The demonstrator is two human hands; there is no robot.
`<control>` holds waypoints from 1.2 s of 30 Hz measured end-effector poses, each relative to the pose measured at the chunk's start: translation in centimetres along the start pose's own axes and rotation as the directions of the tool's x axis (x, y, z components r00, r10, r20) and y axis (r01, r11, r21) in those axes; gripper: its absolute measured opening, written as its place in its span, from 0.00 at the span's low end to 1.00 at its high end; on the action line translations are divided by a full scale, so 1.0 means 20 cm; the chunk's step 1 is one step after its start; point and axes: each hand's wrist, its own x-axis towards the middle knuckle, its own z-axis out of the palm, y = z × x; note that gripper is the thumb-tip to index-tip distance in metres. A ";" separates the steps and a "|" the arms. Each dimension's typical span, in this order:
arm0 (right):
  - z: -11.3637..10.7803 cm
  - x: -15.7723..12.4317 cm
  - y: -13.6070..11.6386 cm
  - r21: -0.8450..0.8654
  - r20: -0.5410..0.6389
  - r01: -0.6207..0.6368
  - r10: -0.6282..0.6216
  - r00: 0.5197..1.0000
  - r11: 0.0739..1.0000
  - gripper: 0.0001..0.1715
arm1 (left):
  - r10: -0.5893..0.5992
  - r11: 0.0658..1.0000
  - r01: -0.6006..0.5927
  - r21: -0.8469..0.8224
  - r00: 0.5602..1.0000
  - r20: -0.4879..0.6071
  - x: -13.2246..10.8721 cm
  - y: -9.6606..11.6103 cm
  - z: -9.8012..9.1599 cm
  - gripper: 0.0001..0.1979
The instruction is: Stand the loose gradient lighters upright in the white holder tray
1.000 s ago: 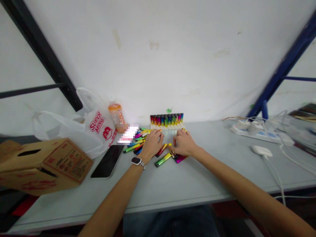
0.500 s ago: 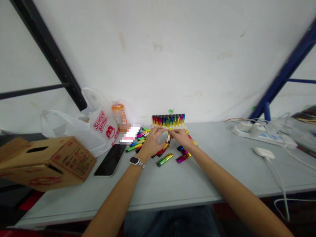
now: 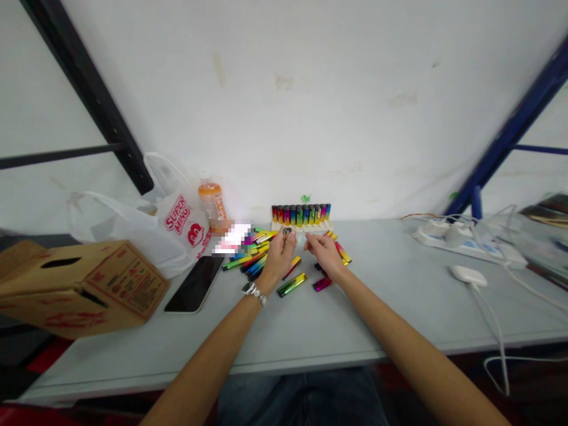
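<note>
The left hand (image 3: 278,253) grips a lighter (image 3: 287,230), likely getting it ready; the right hand (image 3: 326,251) is curled nearby, I can't tell on what; a row of lighters (image 3: 306,215) stands past both; next needs a steady hold.

Lighters (image 3: 299,216) in the back row look full rainbow foil on my feed: red at the left end, purple, blue and green further along, lots fading to yellow lower down, black tops. Their rack (image 3: 328,226) is off-white. Loose ones I can see are just as loud, like 1 shiny green-to-gold lighter (image 3: 292,284) and 1 magenta lighter (image 3: 322,284). Tabletop (image 3: 355,331) is pale grey. White bag (image 3: 133,231) with red lettering and a red logo, brown box (image 3: 118,281) with red print, black-screened phone (image 3: 195,284), orange-banded bottle (image 3: 210,204), white power strip (image 3: 470,244) with blue patches. Wall's (image 3: 310,118) white with tan smudges and a green scribble (image 3: 305,199).
</note>
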 end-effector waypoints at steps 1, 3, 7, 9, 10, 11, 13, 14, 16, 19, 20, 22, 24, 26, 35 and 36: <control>0.00 0.00 0.00 -0.005 0.002 0.014 -0.014 1.000 1.000 0.30 | -0.019 1.000 0.020 0.010 1.000 -0.019 -0.01 0.01 0.01 0.19; 0.00 -0.01 0.01 -0.031 0.012 0.043 -0.043 0.999 0.999 0.30 | -0.037 0.998 0.039 0.056 0.998 -0.049 -0.02 0.02 0.04 0.23; 0.02 -0.02 -0.01 -0.092 0.048 0.089 -0.085 0.995 0.992 0.29 | -0.077 0.989 0.084 0.120 0.995 -0.065 -0.03 0.02 0.06 0.26; 0.02 -0.03 -0.02 -0.113 0.064 0.096 -0.089 0.994 0.989 0.30 | -0.096 0.984 0.106 0.140 0.992 -0.078 -0.02 0.01 0.06 0.25; 0.02 -0.03 -0.02 -0.122 0.070 0.097 -0.088 0.994 0.988 0.30 | -0.103 0.982 0.115 0.149 0.991 -0.085 -0.02 0.00 0.06 0.25; 0.02 -0.04 -0.02 -0.130 0.076 0.097 -0.088 0.993 0.987 0.30 | -0.109 0.980 0.122 0.156 0.990 -0.091 -0.01 -0.01 0.06 0.24; 0.02 -0.04 -0.02 -0.134 0.077 0.099 -0.089 0.993 0.986 0.30 | -0.120 0.978 0.135 0.161 0.988 -0.098 -0.01 -0.01 0.05 0.25; 0.02 -0.04 -0.02 -0.131 0.075 0.101 -0.092 0.993 0.986 0.30 | -0.124 0.979 0.137 0.152 0.988 -0.092 -0.01 0.00 0.05 0.25; 0.02 -0.03 -0.01 -0.124 0.072 0.106 -0.097 0.993 0.987 0.30 | -0.124 0.984 0.131 0.124 0.990 -0.064 -0.02 0.01 0.04 0.26; 0.02 -0.03 0.00 -0.120 0.075 0.107 -0.098 0.992 0.987 0.31 | -0.106 0.989 0.109 0.102 0.994 -0.033 -0.03 0.02 0.03 0.29; 0.02 -0.03 0.00 -0.120 0.076 0.105 -0.096 0.992 0.987 0.32 | -0.105 0.989 0.108 0.105 0.994 -0.033 -0.03 0.02 0.03 0.29; 0.02 -0.04 -0.01 -0.122 0.077 0.101 -0.092 0.993 0.987 0.32 | -0.116 0.986 0.121 0.115 0.992 -0.047 -0.03 0.01 0.03 0.29; 0.02 -0.04 -0.01 -0.125 0.081 0.098 -0.088 0.993 0.987 0.33 | -0.135 0.980 0.144 0.134 0.988 -0.072 -0.02 0.00 0.04 0.27; 0.02 -0.04 -0.01 -0.127 0.088 0.097 -0.086 0.992 0.987 0.33 | -0.145 0.974 0.158 0.162 0.985 -0.092 -0.01 -0.01 0.04 0.24; 0.04 -0.07 -0.06 -0.066 0.052 0.143 -0.139 0.989 0.988 0.21 | -0.060 0.965 0.058 0.257 0.998 0.001 -0.03 -0.02 0.02 0.26; 0.04 -0.08 -0.06 -0.054 0.045 0.162 -0.160 0.986 0.985 0.19 | -0.041 0.957 0.034 0.289 0.999 0.016 -0.03 -0.02 0.02 0.26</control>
